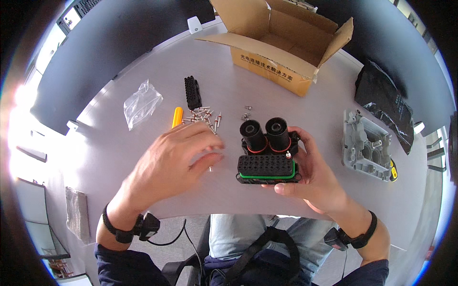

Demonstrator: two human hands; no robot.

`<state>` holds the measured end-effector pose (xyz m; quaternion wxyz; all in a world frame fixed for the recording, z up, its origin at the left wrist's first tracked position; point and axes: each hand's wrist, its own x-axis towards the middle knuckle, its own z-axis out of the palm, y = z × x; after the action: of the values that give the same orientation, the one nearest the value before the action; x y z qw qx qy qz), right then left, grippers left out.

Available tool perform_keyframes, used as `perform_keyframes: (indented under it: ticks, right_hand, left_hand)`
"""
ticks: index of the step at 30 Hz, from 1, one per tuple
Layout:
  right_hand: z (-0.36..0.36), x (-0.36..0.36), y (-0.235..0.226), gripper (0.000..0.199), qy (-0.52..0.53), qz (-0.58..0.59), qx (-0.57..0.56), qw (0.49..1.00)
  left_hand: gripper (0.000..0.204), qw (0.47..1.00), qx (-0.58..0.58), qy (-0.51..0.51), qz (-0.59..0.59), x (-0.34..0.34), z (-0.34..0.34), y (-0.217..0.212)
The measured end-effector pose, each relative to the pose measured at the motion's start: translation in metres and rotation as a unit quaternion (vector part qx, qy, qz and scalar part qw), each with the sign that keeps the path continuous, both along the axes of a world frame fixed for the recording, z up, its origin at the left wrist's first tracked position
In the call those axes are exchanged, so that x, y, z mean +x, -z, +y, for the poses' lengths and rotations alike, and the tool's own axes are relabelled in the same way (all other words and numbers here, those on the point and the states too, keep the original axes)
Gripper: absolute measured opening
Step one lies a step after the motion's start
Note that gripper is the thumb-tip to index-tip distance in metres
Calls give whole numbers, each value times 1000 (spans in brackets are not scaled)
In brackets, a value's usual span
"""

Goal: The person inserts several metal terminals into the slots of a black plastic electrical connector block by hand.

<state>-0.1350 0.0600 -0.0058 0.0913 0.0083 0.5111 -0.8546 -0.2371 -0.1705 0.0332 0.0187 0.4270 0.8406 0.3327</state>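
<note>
My right hand (317, 174) grips a black multi-hole connector block (265, 165) by its right side, lifted over the table's near part. Two round black sockets (253, 135) with red rings stand along its far side, and a green seal runs around the near part. One small metal pin (288, 155) sticks up from its right holes. My left hand (179, 152) is left of the block, fingers curled in toward the thumb and slightly blurred. A small silver tip (210, 168) shows just below the thumb; what the fingers hold is hidden. Loose contact pins (202, 114) lie beyond that hand.
A yellow-handled tool (177, 117), a black perforated insert (192, 92) and a clear plastic bag (142, 104) lie at the left. An open cardboard box (274, 62) stands at the back. Rightward are a grey metal housing (365, 145), a yellow-black object (393, 170) and a black bag (386, 107).
</note>
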Motion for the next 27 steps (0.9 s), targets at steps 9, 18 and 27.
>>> perform_keyframes:
  ticks: [9,18,27]
  right_hand:
    - [2,0,2,93,-3,2,1,1000]
    - [1,1,5,94,9,2,-40,999]
    - [0,2,13,91,34,11,-79,996]
  left_hand:
    - [12,960,-223,151,82,-21,-13,-10]
    - [15,994,-55,94,-33,-9,11,-36]
    - [15,943,256,80,-199,14,67,-32]
